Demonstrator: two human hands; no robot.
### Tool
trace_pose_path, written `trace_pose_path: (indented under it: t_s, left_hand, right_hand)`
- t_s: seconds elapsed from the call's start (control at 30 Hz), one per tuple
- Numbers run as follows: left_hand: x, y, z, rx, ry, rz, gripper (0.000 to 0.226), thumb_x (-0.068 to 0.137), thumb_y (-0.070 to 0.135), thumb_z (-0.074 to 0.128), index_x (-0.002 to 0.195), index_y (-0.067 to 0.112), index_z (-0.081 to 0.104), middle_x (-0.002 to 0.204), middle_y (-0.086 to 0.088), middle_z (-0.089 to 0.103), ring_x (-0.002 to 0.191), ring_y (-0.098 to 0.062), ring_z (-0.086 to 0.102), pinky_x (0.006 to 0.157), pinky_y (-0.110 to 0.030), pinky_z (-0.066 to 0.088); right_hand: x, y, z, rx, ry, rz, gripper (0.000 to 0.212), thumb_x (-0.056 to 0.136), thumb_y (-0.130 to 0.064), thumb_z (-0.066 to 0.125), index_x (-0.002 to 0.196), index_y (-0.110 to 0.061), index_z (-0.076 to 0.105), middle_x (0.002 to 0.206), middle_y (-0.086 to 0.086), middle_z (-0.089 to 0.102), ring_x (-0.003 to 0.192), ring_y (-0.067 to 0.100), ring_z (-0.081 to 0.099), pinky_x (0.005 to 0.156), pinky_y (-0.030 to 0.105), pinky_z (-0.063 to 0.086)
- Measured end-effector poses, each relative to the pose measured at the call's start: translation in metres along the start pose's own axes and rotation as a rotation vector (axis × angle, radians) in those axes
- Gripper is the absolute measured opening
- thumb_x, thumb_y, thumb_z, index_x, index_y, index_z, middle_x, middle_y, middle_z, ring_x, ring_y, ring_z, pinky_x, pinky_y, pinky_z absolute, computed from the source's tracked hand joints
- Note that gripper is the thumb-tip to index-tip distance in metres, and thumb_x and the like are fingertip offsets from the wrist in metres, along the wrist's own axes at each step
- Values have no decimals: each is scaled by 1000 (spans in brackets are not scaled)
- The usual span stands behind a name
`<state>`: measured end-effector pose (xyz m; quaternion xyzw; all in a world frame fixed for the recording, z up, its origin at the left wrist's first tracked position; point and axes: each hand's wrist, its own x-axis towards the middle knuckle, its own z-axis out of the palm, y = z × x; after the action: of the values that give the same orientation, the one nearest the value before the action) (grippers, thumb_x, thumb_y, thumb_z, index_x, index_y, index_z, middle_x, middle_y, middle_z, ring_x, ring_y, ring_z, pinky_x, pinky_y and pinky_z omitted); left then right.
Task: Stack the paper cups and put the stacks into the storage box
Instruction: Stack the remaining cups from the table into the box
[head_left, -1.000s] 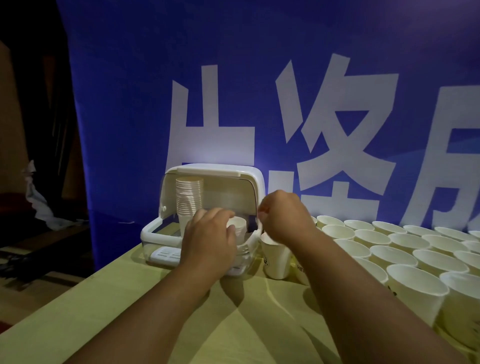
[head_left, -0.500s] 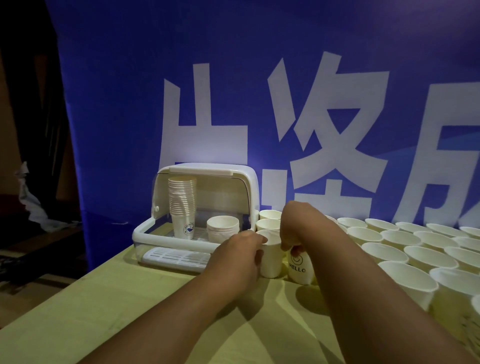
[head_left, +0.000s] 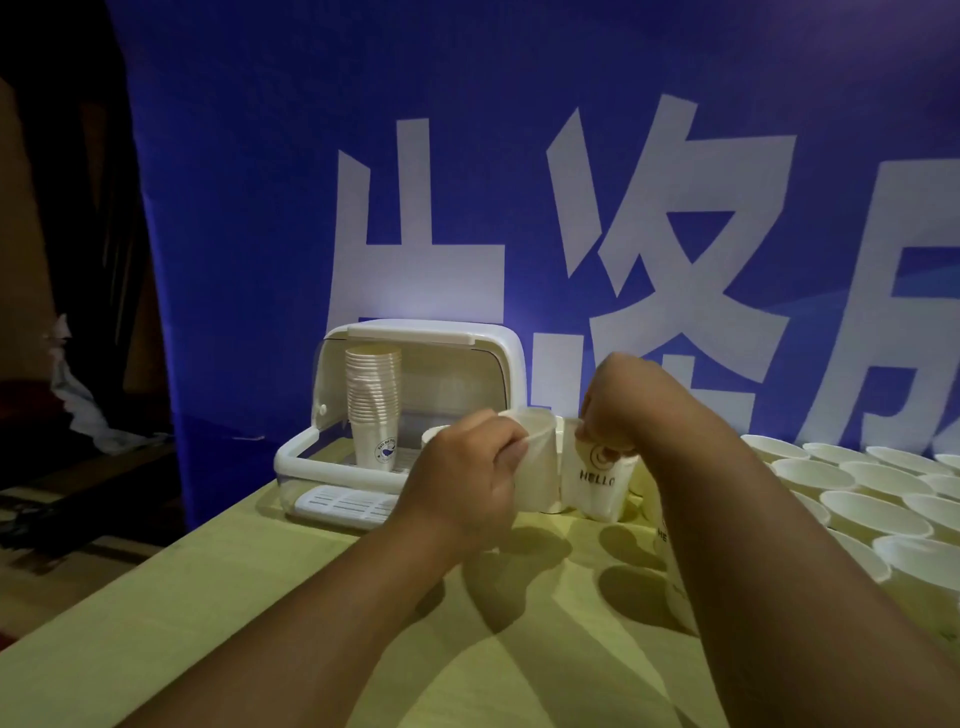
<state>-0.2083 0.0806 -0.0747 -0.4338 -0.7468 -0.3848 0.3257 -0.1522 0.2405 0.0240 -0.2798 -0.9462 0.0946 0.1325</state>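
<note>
Blue banner (head_left: 467, 156): hanging behind the counter (head_left: 260, 623).
Loose paper cups (head_left: 878, 514): standing mouth-up in rows on the right, many waiting to be stacked.
Storage box (head_left: 291, 457): sitting on the counter near the banner, lid raised.
Tall stack (head_left: 373, 395): standing inside the box at its left, with a short stack (head_left: 434, 434) peeking out beside it, so the job is looking partly done.
Left hand (head_left: 462, 483): wrapping around a plain cup (head_left: 537, 467), lifted before the box.
Right hand (head_left: 618, 405): pinching the rim of the HELLO cup (head_left: 597, 478), just beside the plain cup and not yet nested.

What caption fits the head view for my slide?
Left hand grips a plain cup, right hand a HELLO cup, near the open storage box.
</note>
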Motion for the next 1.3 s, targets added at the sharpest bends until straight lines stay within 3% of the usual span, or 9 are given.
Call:
trace_pose_path:
  t_s: [0.17,0.27,0.4,0.6,0.8,1.03,1.13,1.3]
  left_hand:
    - [8,-2,-22,54,355,104,20,102,19,56,93,6,69,84,-2,61,72,-19,55,59,-30,46]
    - [9,-14,-30,62,430,46,16,104,14,57,99,4,68,91,-5,63,79,-21,60,60,-29,51]
    - [5,-35,-30,129,343,-81,17,104,18,55,101,9,68,96,-2,63,84,-15,56,64,-15,39]
    - [1,-52,-19,222,193,-176,13,104,23,54,99,18,65,103,3,60,90,-18,58,69,-33,55]
    - [6,-59,-17,239,101,-254,9,105,26,51,101,24,59,114,14,43,96,-13,51,74,-26,46]
    - [3,-65,-12,208,-172,-361,6,104,31,54,104,32,60,115,13,49,96,-9,50,79,-20,41]
    - [2,-62,-11,181,-184,-386,13,100,40,61,109,30,60,114,12,50,97,-9,51,82,-24,42]
    - [4,-58,-14,79,-66,-399,26,93,34,72,84,33,48,89,14,56,81,-8,57,65,-22,44]
  right_hand:
    - [-1,-10,-6,167,279,-151,18,86,-17,72,103,-14,69,92,5,65,80,20,63,75,35,58]
    - [-6,-20,0,314,393,-245,11,89,-24,70,98,-17,72,92,4,66,81,21,62,70,33,55]
    - [-11,-33,14,495,425,-326,14,91,-27,69,101,-19,73,93,1,68,83,19,61,70,31,50]
    - [-11,-39,29,541,521,-362,18,94,-24,65,108,-16,74,96,4,69,81,19,61,71,29,50]
    - [-10,-42,36,568,565,-372,21,95,-25,64,113,-19,72,106,3,68,85,15,56,75,26,47]
    - [-11,-46,40,582,609,-451,16,95,-21,64,107,-17,73,102,3,67,84,13,51,65,17,36]
    - [-10,-49,48,547,543,-456,14,94,-18,64,106,-18,73,100,2,66,82,13,50,65,17,37]
    - [-11,-54,62,494,454,-493,13,91,-11,67,99,-18,74,95,1,64,82,16,55,66,23,43]
